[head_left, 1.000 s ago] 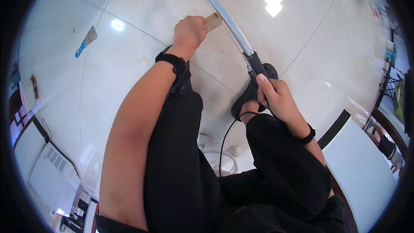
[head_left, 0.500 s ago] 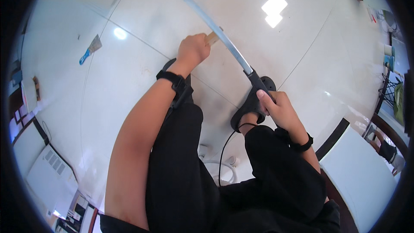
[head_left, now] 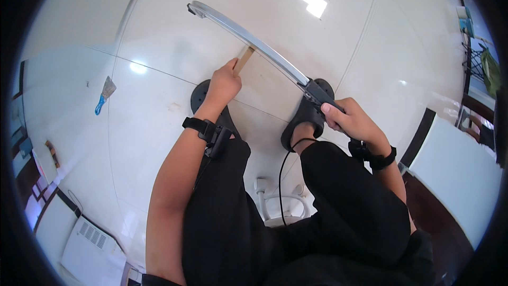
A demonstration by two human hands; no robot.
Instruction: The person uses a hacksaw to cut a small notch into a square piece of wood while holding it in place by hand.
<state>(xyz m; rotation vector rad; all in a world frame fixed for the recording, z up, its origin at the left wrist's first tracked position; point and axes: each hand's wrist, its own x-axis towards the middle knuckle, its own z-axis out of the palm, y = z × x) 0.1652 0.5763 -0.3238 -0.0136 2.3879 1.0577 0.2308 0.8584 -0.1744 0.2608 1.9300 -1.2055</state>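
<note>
A hacksaw [head_left: 259, 45] with a silver frame and black handle slants across the middle of the view. My right hand [head_left: 353, 122] is closed round its handle. Gripped in my left hand [head_left: 225, 83] is a narrow, flat strip of light wood [head_left: 243, 61], its far end meeting the saw near mid-blade. Whether the teeth touch or cut into the wood is too small to tell. Both hands are above the floor, in front of my knees. Black straps with small devices circle both wrists.
A putty knife [head_left: 105, 95] with a blue handle lies on the white tiled floor [head_left: 169, 90] at the left. My feet wear black clogs [head_left: 307, 114]. A thin black cable [head_left: 281, 185] hangs between my legs. A white-topped piece of furniture [head_left: 450, 175] stands at the right.
The saw has tilted flatter, its far end swinging left and down. My left hand has moved slightly left and nearer with the wood strip. The whole view has shifted somewhat.
</note>
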